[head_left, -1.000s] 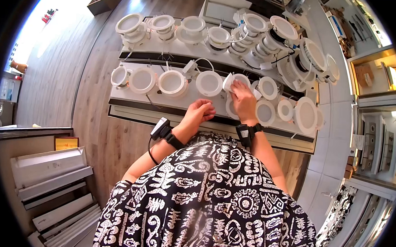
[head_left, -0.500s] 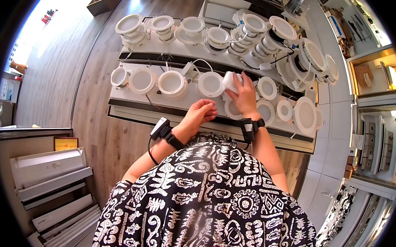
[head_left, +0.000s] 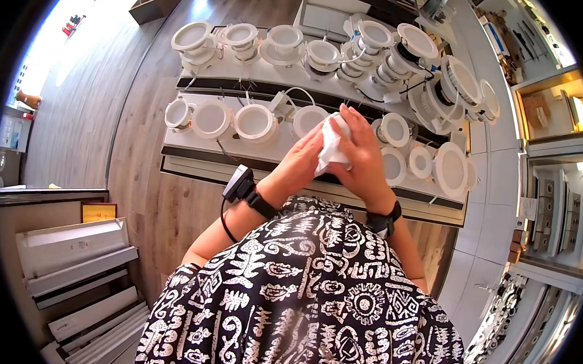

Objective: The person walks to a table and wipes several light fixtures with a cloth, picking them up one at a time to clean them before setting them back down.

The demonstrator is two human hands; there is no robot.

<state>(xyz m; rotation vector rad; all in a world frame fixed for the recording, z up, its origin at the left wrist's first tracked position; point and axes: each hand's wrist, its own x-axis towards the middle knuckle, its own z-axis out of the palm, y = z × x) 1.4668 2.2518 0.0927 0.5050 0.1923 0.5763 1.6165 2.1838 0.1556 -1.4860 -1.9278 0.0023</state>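
A crumpled white cloth (head_left: 333, 147) is between my two hands, in front of the lower row of lights. My right hand (head_left: 365, 160) grips it from the right, thumb and fingers closed around it. From the left, my left hand (head_left: 297, 168) presses its fingertips against the cloth's edge. Just behind the hands stands a round white downlight (head_left: 305, 120), partly covered by my fingers. To its left is another downlight (head_left: 254, 123) with a deep white rim. A small downlight (head_left: 394, 130) stands right of my right hand.
A stepped display stand (head_left: 292, 156) carries more round downlights, with a raised back row (head_left: 285, 37) and loose wires. Large downlights (head_left: 451, 168) crowd its right end. White panels (head_left: 74, 250) lean at the lower left. Lit shelves (head_left: 558, 112) line the right side.
My right hand has drawn the cloth back from beside the downlight, toward me and to the left. My left hand has risen to meet it and now touches the cloth.
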